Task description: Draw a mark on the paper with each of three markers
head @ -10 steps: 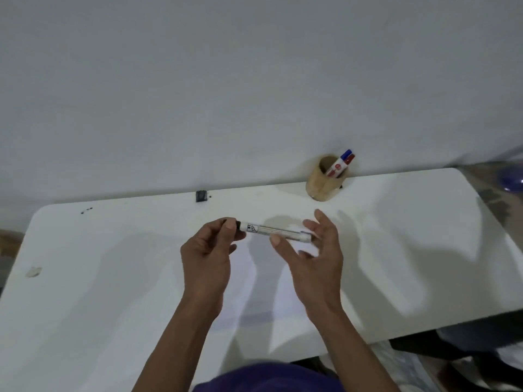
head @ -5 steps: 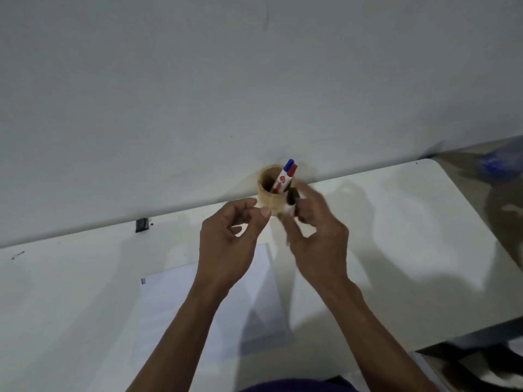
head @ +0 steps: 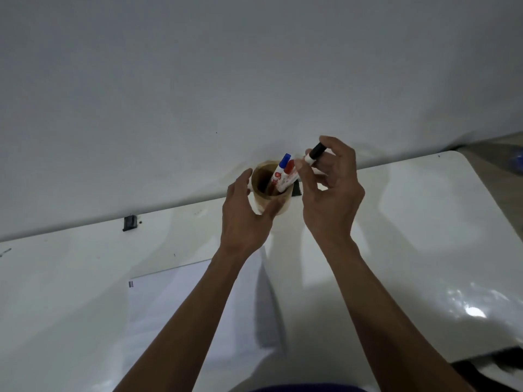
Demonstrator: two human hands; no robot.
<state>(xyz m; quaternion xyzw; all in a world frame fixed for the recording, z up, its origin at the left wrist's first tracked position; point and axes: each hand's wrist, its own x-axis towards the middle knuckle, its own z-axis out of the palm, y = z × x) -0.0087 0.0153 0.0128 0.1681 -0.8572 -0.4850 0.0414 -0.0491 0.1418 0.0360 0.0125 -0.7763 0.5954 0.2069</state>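
Head view: right hand (head: 331, 193) is pinching a black-capped white marker (head: 314, 155) above the round wooden cup (head: 271, 199), frame centre. Left hand (head: 243, 219) is cupping it, fingers loose. Marker seems light, rigid; grip mid-barrel.

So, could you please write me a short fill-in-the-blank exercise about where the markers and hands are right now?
1. The black-capped white marker is held in the ____ hand.
2. The left hand cups the round wooden ____.
3. Standing inside it are a blue-capped marker and a ____-capped one.
4. The white sheet of paper lies flat on the white ____.

Missing words: right; cup; red; table
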